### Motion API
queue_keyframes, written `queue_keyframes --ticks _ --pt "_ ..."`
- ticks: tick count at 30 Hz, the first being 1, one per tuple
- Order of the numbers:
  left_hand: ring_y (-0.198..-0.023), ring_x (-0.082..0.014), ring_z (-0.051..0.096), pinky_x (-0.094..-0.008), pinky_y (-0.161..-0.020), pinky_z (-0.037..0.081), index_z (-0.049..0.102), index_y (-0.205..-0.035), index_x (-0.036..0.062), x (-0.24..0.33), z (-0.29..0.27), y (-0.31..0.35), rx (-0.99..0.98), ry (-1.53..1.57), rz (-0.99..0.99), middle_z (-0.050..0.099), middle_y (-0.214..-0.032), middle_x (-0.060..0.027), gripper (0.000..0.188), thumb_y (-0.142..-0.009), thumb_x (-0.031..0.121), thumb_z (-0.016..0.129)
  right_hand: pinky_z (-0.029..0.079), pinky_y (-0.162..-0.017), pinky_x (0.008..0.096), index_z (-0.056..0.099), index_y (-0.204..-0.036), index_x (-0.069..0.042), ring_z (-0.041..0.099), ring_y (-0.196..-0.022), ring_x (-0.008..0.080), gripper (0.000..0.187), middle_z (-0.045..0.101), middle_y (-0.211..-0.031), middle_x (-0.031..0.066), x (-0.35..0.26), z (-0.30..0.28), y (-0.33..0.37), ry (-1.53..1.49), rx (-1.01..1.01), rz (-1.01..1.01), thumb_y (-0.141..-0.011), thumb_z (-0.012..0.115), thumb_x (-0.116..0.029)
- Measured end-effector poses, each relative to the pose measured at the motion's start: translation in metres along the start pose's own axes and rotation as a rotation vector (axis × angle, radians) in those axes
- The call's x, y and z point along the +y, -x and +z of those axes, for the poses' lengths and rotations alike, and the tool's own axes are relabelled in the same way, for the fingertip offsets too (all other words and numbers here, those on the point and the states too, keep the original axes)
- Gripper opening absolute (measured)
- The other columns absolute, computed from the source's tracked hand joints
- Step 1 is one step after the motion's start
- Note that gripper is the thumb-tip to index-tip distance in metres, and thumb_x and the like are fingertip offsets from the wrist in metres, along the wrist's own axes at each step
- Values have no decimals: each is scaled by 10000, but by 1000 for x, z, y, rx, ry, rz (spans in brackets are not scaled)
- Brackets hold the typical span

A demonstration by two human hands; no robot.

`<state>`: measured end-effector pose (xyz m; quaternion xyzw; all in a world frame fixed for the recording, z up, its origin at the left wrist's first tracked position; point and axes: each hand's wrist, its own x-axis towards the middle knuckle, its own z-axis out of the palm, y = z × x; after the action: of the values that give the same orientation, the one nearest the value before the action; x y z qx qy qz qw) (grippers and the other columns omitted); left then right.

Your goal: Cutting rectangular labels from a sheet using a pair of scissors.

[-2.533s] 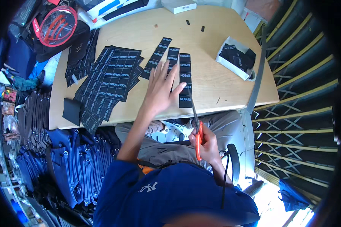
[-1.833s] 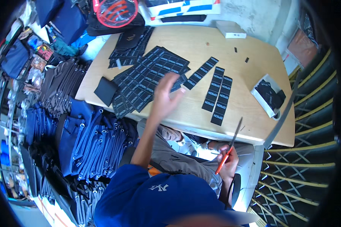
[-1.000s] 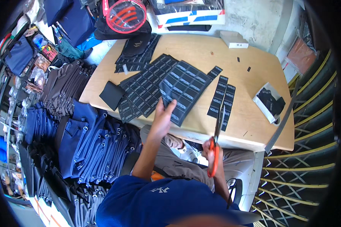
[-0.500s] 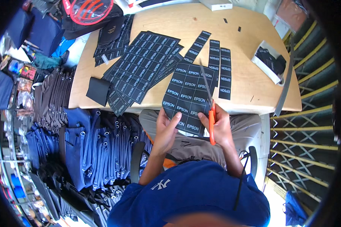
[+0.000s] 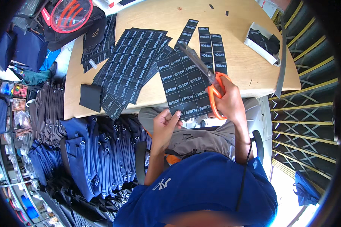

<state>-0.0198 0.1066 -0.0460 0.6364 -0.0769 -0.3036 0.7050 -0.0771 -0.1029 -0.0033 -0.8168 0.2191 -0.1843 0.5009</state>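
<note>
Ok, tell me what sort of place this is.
Probably a small bag-making or sewing workshop: sheets of black labels on a wooden table, orange-handled scissors cutting one, stacks of blue bags beside it.

Wooden table (image 5: 254,73); far right, white tray (image 5: 262,47); far left, red visor (image 5: 70,14); near left, stacked blue bags (image 5: 91,159).

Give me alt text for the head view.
A seated person's left hand holds a black sheet of labels while the right hand cuts into it with orange-handled scissors. More label sheets and cut strips lie on the wooden table.
</note>
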Motion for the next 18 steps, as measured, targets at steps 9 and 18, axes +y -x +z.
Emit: queue_keyframes --ticks 9,18 --pt "-710 -107 615 -232 -631 504 558 -903 -35 -2 10 -6 27 58 85 594 -763 -47 92 -886 54 571 362 -505 210 521 -874 13 414 -569 44 346 472 -655 0 13 -11 54 -97 39 124 -693 769 -147" --pt "-678 -87 586 -218 -598 471 580 -908 -13 -10 12 -13 3 80 52 590 -739 -27 82 -873 60 594 398 -580 261 457 -1078 18 437 -626 88 574 450 -707 4 32 -11 130 -276 -467 374 -737 725 -359"
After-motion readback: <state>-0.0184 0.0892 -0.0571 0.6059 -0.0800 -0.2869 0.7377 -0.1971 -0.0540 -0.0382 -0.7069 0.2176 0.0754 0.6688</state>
